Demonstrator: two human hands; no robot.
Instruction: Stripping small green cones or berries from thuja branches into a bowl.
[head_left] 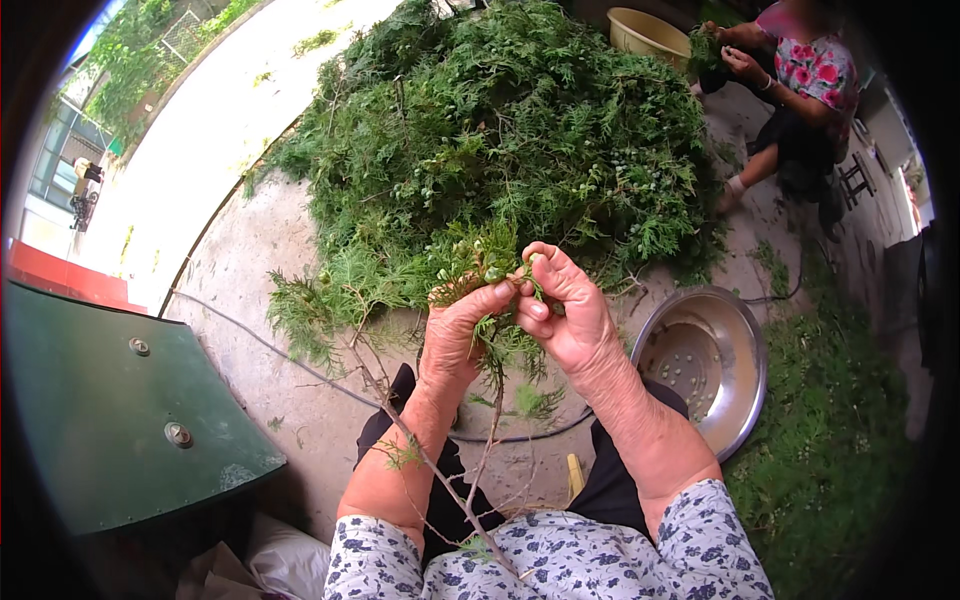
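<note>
My left hand (450, 335) is closed around a leafy cypress branch (465, 255), whose bare forked stem runs down toward my lap. Small pale green cones show among its leaves near my thumb. My right hand (580, 325) meets the left at the fingertips, thumb and fingers pinching a green sprig of the same branch. Whether a cone is also between those fingertips is hard to tell. To the right of my right forearm stands a metal basin (748, 340), with several small green cones scattered on its bottom.
A big heap of cut cypress branches (510, 130) lies ahead. At the far right another person (810, 90) sits handling greenery beside a yellow basin (640, 18). A green metal panel (130, 420) stands at left. A dark cable (270, 345) crosses the concrete; clippings (825, 450) cover the right side.
</note>
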